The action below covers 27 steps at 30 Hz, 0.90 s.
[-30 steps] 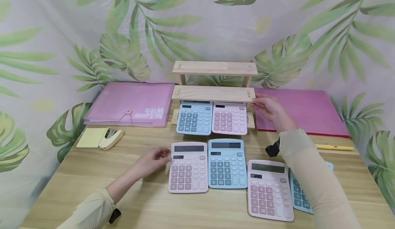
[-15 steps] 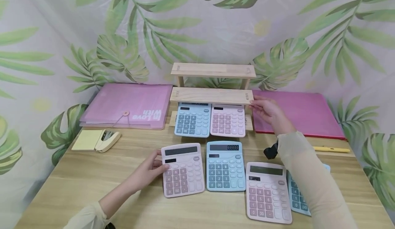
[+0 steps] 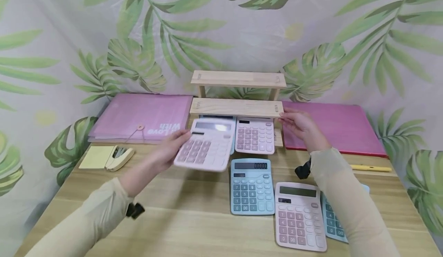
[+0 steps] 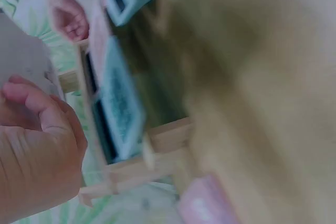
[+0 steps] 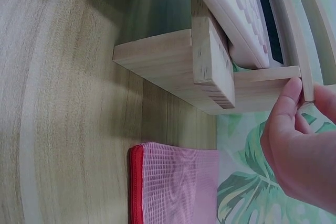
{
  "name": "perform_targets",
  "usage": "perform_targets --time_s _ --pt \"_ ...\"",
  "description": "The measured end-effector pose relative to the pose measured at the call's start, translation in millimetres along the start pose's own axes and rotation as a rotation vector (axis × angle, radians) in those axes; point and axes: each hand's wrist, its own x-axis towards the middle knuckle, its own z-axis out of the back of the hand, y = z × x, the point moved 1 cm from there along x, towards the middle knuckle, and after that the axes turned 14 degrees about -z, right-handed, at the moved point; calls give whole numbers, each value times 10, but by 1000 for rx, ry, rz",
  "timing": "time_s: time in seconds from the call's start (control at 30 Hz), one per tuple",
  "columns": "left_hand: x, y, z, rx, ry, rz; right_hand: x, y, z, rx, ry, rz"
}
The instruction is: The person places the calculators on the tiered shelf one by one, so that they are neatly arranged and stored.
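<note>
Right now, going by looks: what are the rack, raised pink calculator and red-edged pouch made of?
Rack: wood, smooth and seemingly unpainted; pale grain shows.
Raised pink calculator: likely hard plastic, satin; smooth, rounded, evenly coloured shell.
Red-edged pouch: probably mesh-reinforced plastic; a fine grid shows in the right wrist view. Coated fabric is possible.

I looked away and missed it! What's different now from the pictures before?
The left hand took hold of the pink calculator by its left side and lifted it off the table, toward the wooden rack. In the head view it now hides most of the blue calculator on the rack. The right hand kept its grip on the rack's edge, and the other calculators stayed put.
</note>
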Motion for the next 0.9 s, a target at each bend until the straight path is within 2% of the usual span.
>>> perform_targets --time_s 0.1,0.23,0.4,0.53,0.63,0.77,0.9 --pt "307 -172 -31 -47 -10 23 6 5 -11 -3 -6 1" --pt "655 -280 -36 -85 -22 31 26 9 -21 -13 -13 6" --pt "910 -299 -31 -111 -51 47 47 1 -27 -18 -20 6" --pt "969 -299 -44 -203 -114 66 39 -3 -12 -7 -9 7" --pt "947 -294 -82 -236 -119 52 19 4 17 -3 -7 9" --pt "870 -248 -114 -189 -45 -49 16 -3 31 -6 -1 13" --pt "831 -179 -110 -106 -30 -156 31 -5 23 -12 5 12"
